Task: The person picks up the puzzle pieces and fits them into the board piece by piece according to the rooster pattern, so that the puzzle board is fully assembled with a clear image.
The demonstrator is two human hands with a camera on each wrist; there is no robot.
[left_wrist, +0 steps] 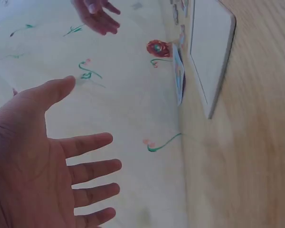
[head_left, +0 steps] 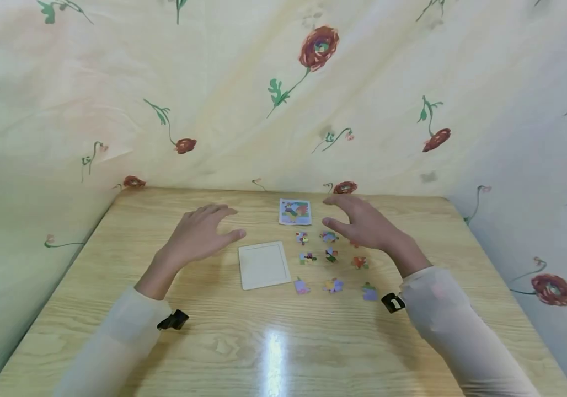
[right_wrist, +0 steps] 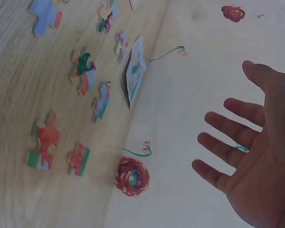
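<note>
My left hand hovers over the table to the left of a square white puzzle tray, its fingers spread and nothing in them. On the other side my right hand is held above the far right of several loose jigsaw pieces, also with fingers extended and bare. It partly covers one orange piece in the head view. The pieces lie apart from each other to the right of the tray. Behind them lies a small square picture card. In the right wrist view a red and green piece shows fully.
The wooden table ends at the back against a flower-printed cloth, which also hangs along both sides. Each sleeve cuff carries a black strap; one strap is on the left, another on the right.
</note>
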